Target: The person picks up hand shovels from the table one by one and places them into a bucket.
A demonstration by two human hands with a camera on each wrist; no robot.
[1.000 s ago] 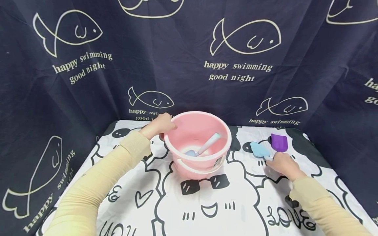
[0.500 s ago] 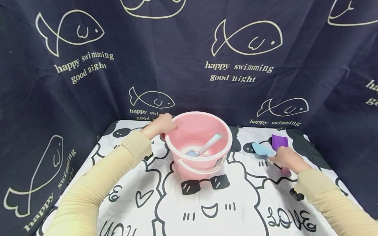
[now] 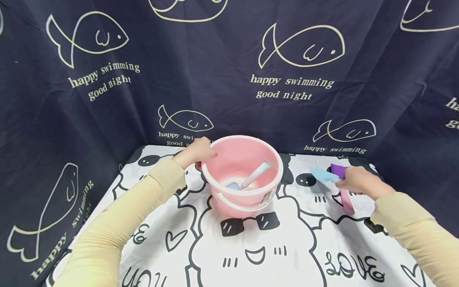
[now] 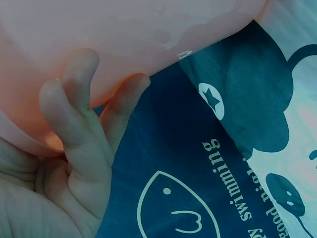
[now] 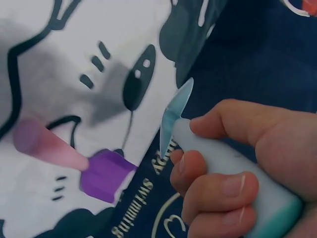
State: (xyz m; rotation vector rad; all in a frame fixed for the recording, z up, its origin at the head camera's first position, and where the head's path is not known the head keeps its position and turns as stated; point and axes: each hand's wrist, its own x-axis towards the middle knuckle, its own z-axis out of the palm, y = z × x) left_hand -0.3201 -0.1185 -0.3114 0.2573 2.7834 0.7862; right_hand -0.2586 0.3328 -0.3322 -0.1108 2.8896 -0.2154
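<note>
My left hand (image 3: pixel 199 151) grips the left rim of a pink bucket (image 3: pixel 236 153); in the left wrist view its fingers (image 4: pixel 74 124) lie against the bucket's outer wall. Inside the bucket, a toy shovel (image 3: pixel 254 175) leans with its pale handle up and its bluish blade at the bottom. To the right, my right hand (image 3: pixel 362 182) holds a light blue toy shovel (image 3: pixel 324 175) above the cloth, fingers curled round its pale, teal-ended handle (image 5: pixel 223 158). Below and beside it, a second toy shovel with a purple blade (image 5: pixel 106 173) and pink handle (image 3: pixel 346 201) lies on the cloth.
A white cloth (image 3: pixel 279 255) with black cartoon drawings covers the table. Dark blue curtains (image 3: pixel 229 99) with fish prints hang behind and on both sides. The bucket's white carry handle (image 3: pixel 233 205) hangs down at its front.
My right hand has lifted the light blue shovel off the cloth and moved slightly right and back, uncovering the other shovel's pink handle. My left hand stays on the bucket rim.
</note>
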